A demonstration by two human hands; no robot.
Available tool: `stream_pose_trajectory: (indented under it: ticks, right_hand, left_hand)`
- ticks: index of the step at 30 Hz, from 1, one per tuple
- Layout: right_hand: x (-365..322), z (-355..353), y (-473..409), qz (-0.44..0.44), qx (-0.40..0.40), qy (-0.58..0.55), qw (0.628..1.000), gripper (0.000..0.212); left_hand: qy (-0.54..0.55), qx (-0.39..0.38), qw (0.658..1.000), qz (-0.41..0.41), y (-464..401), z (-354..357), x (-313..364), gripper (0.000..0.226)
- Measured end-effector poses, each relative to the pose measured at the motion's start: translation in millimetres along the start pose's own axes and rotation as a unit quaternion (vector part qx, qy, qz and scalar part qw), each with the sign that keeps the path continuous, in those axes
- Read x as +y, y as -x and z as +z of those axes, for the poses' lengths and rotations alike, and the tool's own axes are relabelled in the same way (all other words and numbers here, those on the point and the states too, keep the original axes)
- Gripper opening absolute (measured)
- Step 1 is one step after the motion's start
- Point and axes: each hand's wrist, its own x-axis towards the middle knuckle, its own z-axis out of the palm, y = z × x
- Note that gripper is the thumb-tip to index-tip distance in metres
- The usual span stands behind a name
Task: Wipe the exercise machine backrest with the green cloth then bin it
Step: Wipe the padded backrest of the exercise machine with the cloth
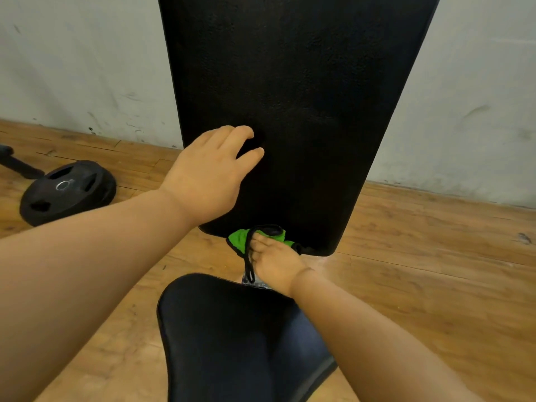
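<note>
The black padded backrest stands upright in the middle of the view. My left hand rests on its lower left part, fingers bent against the pad, holding nothing. My right hand grips the green cloth at the backrest's bottom edge, just above the black seat pad. A black loop on the cloth hangs over my right fingers. Much of the cloth is hidden under that hand.
A black weight plate lies on the wooden floor at the left, next to a dark bar. A scuffed pale wall runs behind the backrest. No bin is in view.
</note>
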Motion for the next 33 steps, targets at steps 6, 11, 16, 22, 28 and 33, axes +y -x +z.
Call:
stream_pose_trajectory:
  ticks: [6,11,16,22,28,33]
  right_hand:
    - [7.2,9.4,24.3,0.004,0.034,0.010,0.999,0.041]
    - [20.2,25.7,56.3,-0.003,0.093,-0.001,0.996,0.024]
    - [36.3,35.0,99.6,0.003,0.120,0.017,0.993,0.018]
    - [36.8,43.1,101.8,0.018,0.097,-0.010,0.995,0.029]
    - [30.1,39.0,87.3,0.003,0.115,-0.014,0.993,0.034]
    - [30.1,45.0,84.8,-0.012,0.137,-0.011,0.990,0.039]
  left_hand:
    - [0.001,-0.002,1.000,-0.008,0.3,2.1,2.1,0.056]
    - [0.002,-0.003,1.000,-0.005,3.0,2.8,1.7,0.056]
    - [0.001,-0.011,1.000,-0.016,5.0,2.4,4.2,0.060]
    - [0.006,-0.017,1.000,-0.021,5.8,1.3,5.6,0.054]
    - [0.006,-0.018,1.000,-0.015,1.9,2.1,6.5,0.051]
    - [-0.006,-0.025,0.999,-0.023,3.5,4.3,10.4,0.054]
